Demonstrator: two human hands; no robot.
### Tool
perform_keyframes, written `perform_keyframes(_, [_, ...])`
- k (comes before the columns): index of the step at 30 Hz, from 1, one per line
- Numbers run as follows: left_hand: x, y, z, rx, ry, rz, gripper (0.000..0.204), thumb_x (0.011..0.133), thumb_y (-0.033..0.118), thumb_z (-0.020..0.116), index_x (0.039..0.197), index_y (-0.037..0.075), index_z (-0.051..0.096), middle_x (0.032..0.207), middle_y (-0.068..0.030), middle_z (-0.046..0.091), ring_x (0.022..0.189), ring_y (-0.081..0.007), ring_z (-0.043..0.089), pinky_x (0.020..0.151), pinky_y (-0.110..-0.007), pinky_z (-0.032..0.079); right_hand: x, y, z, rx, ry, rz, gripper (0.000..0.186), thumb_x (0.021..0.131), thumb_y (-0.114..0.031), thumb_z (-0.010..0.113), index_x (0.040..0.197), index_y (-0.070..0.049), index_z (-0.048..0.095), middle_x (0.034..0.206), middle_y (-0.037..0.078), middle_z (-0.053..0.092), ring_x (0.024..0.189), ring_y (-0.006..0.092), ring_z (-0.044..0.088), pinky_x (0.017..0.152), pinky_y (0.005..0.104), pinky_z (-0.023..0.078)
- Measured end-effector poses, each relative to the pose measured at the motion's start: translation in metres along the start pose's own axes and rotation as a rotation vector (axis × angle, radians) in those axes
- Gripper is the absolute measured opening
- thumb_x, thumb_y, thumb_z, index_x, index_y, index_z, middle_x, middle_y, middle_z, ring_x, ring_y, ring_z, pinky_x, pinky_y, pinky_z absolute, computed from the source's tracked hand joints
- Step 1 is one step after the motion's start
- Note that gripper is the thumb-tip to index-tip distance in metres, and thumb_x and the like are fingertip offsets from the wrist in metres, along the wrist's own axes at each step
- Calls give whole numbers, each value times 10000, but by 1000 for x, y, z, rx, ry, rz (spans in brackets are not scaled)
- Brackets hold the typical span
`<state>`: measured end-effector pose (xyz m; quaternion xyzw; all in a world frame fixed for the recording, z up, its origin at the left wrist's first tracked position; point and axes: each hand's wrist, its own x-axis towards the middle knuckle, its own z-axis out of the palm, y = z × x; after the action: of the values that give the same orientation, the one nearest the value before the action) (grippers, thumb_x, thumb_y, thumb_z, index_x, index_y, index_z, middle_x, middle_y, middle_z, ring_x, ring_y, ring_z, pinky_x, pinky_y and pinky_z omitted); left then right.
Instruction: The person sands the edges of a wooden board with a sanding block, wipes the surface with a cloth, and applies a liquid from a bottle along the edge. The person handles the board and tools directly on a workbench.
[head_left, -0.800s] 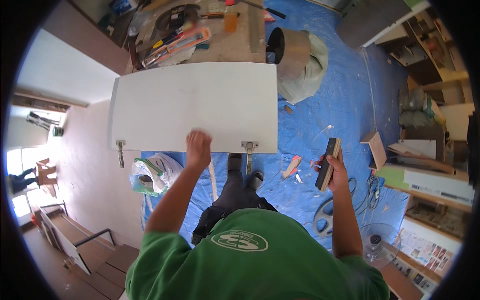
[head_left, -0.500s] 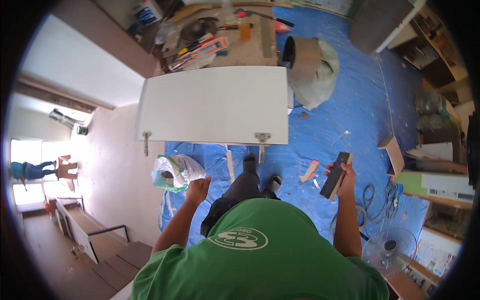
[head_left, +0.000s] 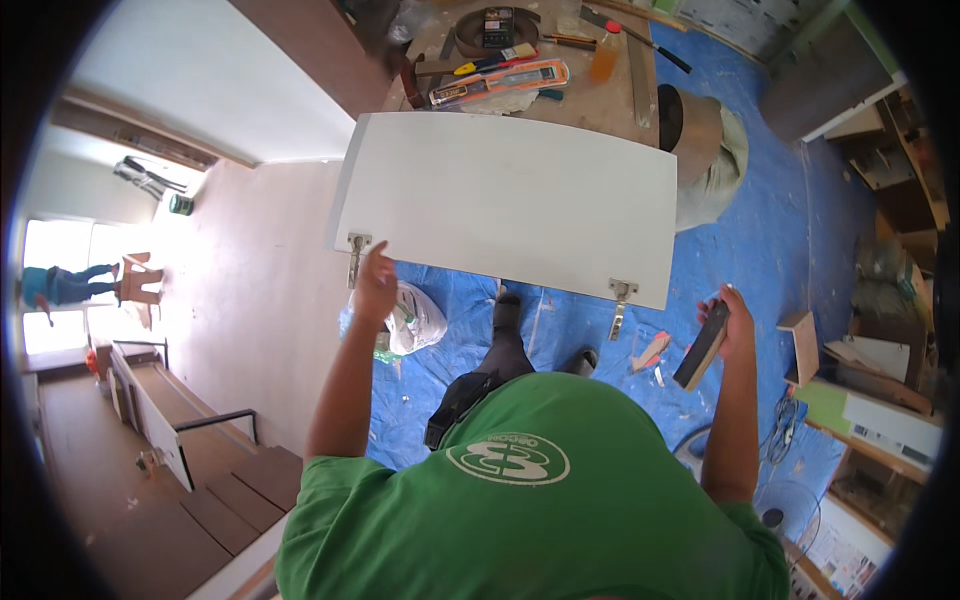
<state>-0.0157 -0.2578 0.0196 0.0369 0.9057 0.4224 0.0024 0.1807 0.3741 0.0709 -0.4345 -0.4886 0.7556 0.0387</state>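
Observation:
A white cabinet door (head_left: 510, 190) lies flat in front of me, with metal hinges along its near edge. The left hinge (head_left: 357, 258) and the right hinge (head_left: 618, 305) both stick out past that edge. My left hand (head_left: 376, 285) is open, its fingers stretched toward the door's near edge just beside the left hinge; whether they touch it I cannot tell. Out to the right of the door, my right hand (head_left: 732, 318) is closed round a long dark sanding block (head_left: 702, 346) with a paler side, which hangs tilted over the blue sheet.
Beyond the door, a worktable (head_left: 560, 110) bears a brush (head_left: 497, 58), an orange-edged tool pack (head_left: 505, 82) and a bottle of orange liquid (head_left: 604, 60). A white bag (head_left: 415, 318) stands below my left hand. Blue sheeting (head_left: 740, 255) covers the floor. Far left, another person (head_left: 65, 285) stands by a window.
My left hand has moved forward to the door's left hinge and its fist has opened. The right hand still holds the sanding block, now turned differently. The view has shifted, moving the door rightward.

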Motion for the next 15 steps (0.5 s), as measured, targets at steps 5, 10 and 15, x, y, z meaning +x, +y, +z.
perform_keyframes(5, [110, -91, -45, 69, 188, -24, 443, 890, 87, 698, 1324, 33, 626, 1178, -180, 679, 1100, -335, 666, 985, -428, 532, 47, -14, 52, -520, 26, -107, 144, 847, -183, 722, 948, -87, 685, 765, 34, 591, 677, 170, 600, 585, 314, 489])
perform_keyframes(10, [186, -135, -46, 273, 279, -59, 504, 899, 251, 748, 1314, -7, 624, 1295, -233, 630, 1226, -400, 592, 1045, -477, 485, 70, -14, 100, -764, 141, 21, 390, 853, -278, 766, 1190, -86, 731, 861, 22, 625, 722, 149, 532, 622, 324, 466])
perform_keyframes(15, [235, -158, -22, 243, 135, -126, 603, 928, 398, 741, 1333, -28, 606, 1277, -236, 647, 1198, -390, 617, 1024, -475, 491, 106, 14, 67, -897, 231, -53, 426, 860, -362, 790, 1175, -82, 727, 936, 38, 635, 777, 207, 537, 668, 393, 463])
